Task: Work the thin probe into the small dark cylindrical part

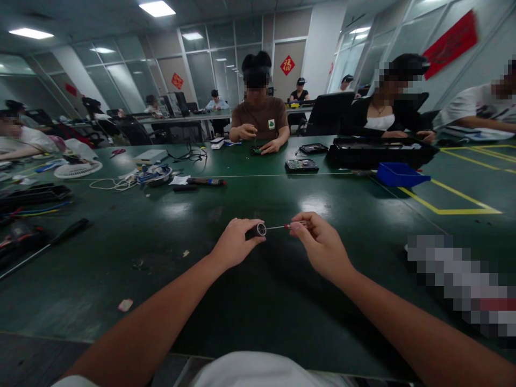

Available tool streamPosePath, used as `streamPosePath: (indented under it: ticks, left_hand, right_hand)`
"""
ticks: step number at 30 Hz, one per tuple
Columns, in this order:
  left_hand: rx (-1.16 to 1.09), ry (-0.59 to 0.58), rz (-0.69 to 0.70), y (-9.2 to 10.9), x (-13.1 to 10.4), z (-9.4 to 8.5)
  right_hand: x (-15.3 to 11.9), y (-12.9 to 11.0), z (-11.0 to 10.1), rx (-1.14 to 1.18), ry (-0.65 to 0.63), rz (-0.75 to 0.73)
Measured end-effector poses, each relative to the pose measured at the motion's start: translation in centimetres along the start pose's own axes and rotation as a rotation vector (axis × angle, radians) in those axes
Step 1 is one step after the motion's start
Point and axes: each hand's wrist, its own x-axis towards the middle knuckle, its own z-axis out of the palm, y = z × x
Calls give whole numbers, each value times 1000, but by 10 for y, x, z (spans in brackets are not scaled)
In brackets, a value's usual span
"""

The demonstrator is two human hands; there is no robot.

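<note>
My left hand (236, 242) is closed around a black cylinder with a pale-ringed end (258, 230), its inside too dark to read. My right hand (318, 242) pinches a red-and-clear-handled screwdriver (288, 226), fingers partly hiding its handle, above the green surface (258, 301).

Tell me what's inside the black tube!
The black tube has a pale ring at its end, around dark bits too small to name. Its walls hide anything deeper, and the left hand covers its other end.

Ceiling panels (157, 8) light a dim room, leaving soft glare on the worktop (250, 301); edges stretch, slightly blurred.
</note>
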Motion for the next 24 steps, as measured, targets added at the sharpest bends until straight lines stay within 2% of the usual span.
streamPosePath:
  ticks: [2,5,7,9,16,20,24]
  left_hand:
    - [-13,5,20,0,0,-1]
    - [-38,-3,140,-3,1,-2]
    - [-29,8,199,-7,2,-2]
    - [-8,25,198,-10,2,-1]
    - [20,23,152,-7,2,-2]
    - [30,2,113,-5,2,-4]
    - [23,-16,95,-5,2,-3]
  right_hand:
    - [4,2,2,154,35,79]
    - [9,5,3,437,96,257]
    - [11,7,2,600,40,400]
    - [13,9,1,676,-6,459]
    - [14,16,2,561,137,307]
    - [12,15,3,423,125,192]
    - [6,11,1,167,86,35]
